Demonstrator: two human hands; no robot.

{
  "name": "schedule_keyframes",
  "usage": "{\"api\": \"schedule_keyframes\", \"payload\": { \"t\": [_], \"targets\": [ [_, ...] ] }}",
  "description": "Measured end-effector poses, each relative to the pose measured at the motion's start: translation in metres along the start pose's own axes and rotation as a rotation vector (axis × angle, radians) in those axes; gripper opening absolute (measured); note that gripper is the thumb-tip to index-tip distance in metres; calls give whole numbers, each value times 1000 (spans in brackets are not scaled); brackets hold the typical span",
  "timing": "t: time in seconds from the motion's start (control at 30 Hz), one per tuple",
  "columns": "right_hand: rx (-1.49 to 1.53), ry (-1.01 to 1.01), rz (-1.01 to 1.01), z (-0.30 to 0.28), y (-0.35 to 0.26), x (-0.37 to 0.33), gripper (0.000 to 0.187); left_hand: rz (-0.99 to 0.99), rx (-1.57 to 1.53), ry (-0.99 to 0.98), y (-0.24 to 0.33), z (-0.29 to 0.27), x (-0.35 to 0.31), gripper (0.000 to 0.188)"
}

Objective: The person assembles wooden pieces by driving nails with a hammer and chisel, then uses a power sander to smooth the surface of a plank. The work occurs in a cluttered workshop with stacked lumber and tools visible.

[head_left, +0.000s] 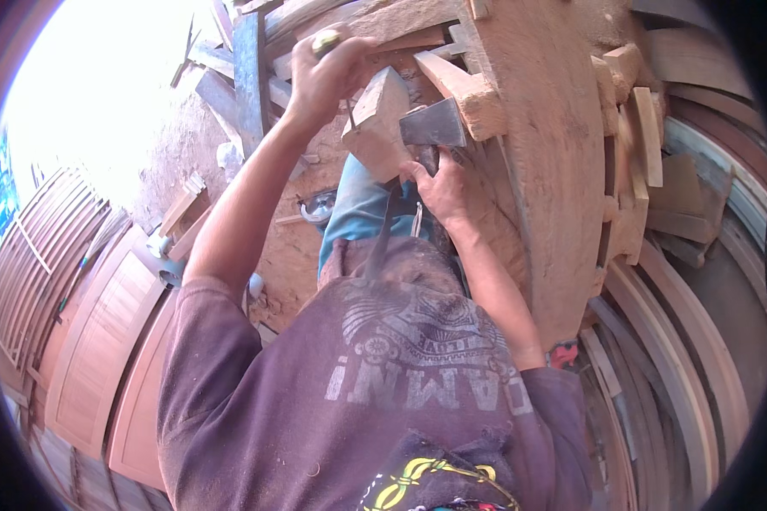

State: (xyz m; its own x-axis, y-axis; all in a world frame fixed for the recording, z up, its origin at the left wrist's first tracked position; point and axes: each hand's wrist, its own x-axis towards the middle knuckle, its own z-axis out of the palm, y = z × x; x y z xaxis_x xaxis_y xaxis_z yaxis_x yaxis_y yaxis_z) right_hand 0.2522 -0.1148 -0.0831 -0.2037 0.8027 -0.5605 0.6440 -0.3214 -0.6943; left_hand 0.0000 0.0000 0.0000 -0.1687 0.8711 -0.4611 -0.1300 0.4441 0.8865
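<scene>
My left hand (325, 81) is closed round a thin-shafted hand tool with a yellow-green handle (326, 43); whether it is a chisel or a screwdriver I cannot tell. Its narrow metal shaft (349, 111) points down at the near left side of a pale wooden block (377, 115). The block sits tilted above my blue-trousered leg. Just right of it, my right hand (441, 186) grips a hatchet (435, 124) by the handle, close below the head. The dark metal head lies beside the block's right side; whether they touch is unclear.
A broad wooden plank (554, 170) runs along my right, with a cut timber piece (464, 95) against it. Scrap boards pile up ahead. Curved-looking stacked lumber (673, 366) stands at far right, and wooden panels (102, 332) lean at left. A dark round object (318, 206) lies by my leg.
</scene>
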Motion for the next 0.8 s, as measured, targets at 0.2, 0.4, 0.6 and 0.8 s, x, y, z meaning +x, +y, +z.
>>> {"api": "schedule_keyframes", "payload": {
  "t": [0.2,0.4,0.6,0.8],
  "targets": [
    [-104,-58,31,-10,-11,0,55,116,-303,198,-10,-20,-43,26],
    [-64,-7,-86,-5,15,5,45,185,-347,232,-14,-13,-50,28],
    [-124,-46,-36,-12,11,6,51,268,-358,225,-22,1,-43,31],
    [-131,-81,-27,-22,2,9,61,294,-339,205,-23,8,-44,34]
  ]
}}
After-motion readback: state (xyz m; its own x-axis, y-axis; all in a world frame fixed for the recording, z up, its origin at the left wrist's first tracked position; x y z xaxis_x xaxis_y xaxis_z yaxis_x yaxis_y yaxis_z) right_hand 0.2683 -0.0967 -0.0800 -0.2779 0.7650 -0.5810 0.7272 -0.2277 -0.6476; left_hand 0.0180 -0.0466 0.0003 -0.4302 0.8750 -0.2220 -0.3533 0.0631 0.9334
